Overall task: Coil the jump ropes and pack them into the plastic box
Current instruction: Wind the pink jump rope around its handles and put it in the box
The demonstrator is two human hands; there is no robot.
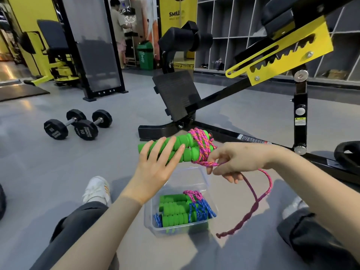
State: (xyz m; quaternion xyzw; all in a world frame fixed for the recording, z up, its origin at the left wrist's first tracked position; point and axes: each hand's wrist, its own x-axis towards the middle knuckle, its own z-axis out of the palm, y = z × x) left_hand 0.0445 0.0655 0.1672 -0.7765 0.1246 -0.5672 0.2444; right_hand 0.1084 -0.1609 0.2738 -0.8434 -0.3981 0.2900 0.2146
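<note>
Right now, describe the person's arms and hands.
Both hands, left and right, are bare: no gloves, rings, or watch visible. Both forearms are bare too, with no sleeves in view up to the frame edge. No markings or bands show on either wrist.

The supporting surface is a smooth grey floor (58, 172), which fills the near and middle part of the view. Resting directly on it are a clear plastic box (181, 184) between the seated person's legs, two black dumbbells (78, 124) lying side by side to the left and well apart from the box, and the black base frame of a yellow-and-black exercise bench (214, 131) just beyond the box. Farther back on the same floor stand a black-framed panel (93, 55), a green bin (145, 55) and a dark mat (21, 92) at the left edge.
</note>
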